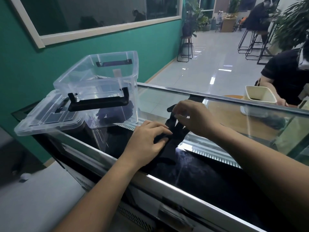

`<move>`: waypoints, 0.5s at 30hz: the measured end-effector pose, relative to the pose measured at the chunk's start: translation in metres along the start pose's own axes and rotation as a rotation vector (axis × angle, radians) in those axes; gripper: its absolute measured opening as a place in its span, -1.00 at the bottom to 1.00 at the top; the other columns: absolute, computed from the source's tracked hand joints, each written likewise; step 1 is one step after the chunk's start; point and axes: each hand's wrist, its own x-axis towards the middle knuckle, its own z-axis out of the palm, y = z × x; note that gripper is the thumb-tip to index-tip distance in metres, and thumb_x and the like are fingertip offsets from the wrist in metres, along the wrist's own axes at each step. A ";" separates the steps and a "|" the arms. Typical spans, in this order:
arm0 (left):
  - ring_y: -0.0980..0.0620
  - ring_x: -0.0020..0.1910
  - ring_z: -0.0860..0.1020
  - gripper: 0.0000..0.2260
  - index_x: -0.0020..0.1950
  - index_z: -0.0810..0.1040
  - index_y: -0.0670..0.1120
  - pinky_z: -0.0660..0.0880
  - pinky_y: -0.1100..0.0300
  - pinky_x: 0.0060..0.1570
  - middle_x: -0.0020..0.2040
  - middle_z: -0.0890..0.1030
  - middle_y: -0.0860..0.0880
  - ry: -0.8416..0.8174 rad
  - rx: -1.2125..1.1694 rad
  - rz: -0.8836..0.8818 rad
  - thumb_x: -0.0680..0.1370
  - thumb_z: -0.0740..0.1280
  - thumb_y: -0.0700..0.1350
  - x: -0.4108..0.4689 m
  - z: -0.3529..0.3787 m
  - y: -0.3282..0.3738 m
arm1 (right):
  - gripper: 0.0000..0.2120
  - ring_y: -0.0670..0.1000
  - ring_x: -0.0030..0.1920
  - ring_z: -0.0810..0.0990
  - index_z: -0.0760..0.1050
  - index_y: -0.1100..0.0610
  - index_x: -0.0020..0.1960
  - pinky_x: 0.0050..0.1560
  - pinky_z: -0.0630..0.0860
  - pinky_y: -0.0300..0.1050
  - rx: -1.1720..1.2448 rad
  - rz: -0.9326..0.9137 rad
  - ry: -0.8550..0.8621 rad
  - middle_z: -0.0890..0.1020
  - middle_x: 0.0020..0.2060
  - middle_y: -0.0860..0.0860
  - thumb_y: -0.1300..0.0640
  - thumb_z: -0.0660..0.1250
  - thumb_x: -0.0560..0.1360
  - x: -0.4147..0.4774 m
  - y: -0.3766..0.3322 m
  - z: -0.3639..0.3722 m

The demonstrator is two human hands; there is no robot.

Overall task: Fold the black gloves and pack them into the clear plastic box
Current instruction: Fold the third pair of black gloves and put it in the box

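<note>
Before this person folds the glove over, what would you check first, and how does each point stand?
1. Glove lies spread out: ok. The black glove lies on the glass counter.
2. Glove held down: ok. The left hand presses on it.
3. Free end gripped: ok. The right hand pinches the glove's finger end.
4. Box open: ok. The clear plastic box has its lid off, beside it.
5. Room in the box: ok. Only some dark things lie at the bottom.
6. Second glove underneath: cannot tell.
</note>
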 end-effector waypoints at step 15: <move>0.04 0.23 0.56 -0.85 0.19 0.68 0.02 0.52 0.05 0.31 0.15 0.58 0.11 0.071 -0.041 -0.394 0.67 0.39 0.02 0.019 -0.003 -0.004 | -0.48 -0.02 0.23 0.54 0.55 -0.09 0.41 0.23 0.55 -0.05 0.027 -0.028 -0.240 0.58 0.19 -0.11 -0.10 0.57 0.50 -0.011 -0.001 0.009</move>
